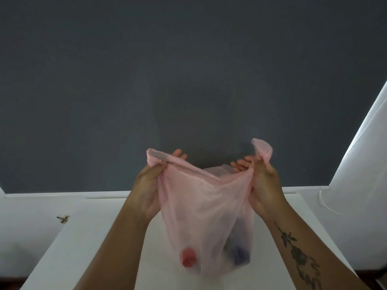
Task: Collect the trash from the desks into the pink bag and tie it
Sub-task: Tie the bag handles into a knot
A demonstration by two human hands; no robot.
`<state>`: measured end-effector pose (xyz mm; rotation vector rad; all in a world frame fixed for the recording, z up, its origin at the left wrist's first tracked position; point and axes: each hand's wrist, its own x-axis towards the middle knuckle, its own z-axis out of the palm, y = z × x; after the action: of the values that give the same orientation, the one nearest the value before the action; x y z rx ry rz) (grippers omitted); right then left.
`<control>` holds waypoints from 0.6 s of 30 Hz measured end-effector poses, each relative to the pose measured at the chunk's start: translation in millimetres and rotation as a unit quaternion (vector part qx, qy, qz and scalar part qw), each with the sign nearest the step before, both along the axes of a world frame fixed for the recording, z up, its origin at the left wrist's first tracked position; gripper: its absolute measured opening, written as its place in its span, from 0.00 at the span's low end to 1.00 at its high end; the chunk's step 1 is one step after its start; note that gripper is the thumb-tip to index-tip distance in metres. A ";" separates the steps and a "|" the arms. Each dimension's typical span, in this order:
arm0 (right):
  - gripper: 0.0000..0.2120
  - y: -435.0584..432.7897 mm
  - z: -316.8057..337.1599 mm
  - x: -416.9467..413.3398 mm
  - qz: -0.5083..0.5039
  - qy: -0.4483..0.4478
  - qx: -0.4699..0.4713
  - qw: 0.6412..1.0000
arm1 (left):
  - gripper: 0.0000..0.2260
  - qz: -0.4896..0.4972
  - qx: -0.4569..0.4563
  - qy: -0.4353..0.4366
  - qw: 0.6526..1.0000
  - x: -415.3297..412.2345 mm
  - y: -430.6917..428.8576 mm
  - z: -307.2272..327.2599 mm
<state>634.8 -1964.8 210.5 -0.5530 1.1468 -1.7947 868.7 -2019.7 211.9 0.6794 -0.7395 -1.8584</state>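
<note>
A thin pink bag [206, 208] hangs in front of me above a white desk [100, 237]. My left hand [147, 190] grips the bag's left handle, which is bunched at the top. On the other side my right hand [265, 185] pinches the right handle, whose loop sticks up past the fingers. The mouth of the bag is stretched open between both hands. Through the plastic I make out a red object [188, 257] at the lower left and a dark bluish object [238, 253] at the lower right. The bag's bottom rests near the desk surface.
A dark grey wall [188, 70] fills the view behind the desk. A white window blind [364, 164] with a cord runs down the right side. A small dark mark [62, 218] sits on the white surface left of the desk.
</note>
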 end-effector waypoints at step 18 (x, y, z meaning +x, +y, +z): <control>0.13 5.9 2.4 10.5 0.034 -0.113 0.012 0.993 | 0.11 0.152 -0.076 -0.153 0.973 -36.5 11.9 -4.1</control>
<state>645.3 -1958.9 212.9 -0.3593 0.9826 -1.7337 832.2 -2007.8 207.8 0.9357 -0.9101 -1.4178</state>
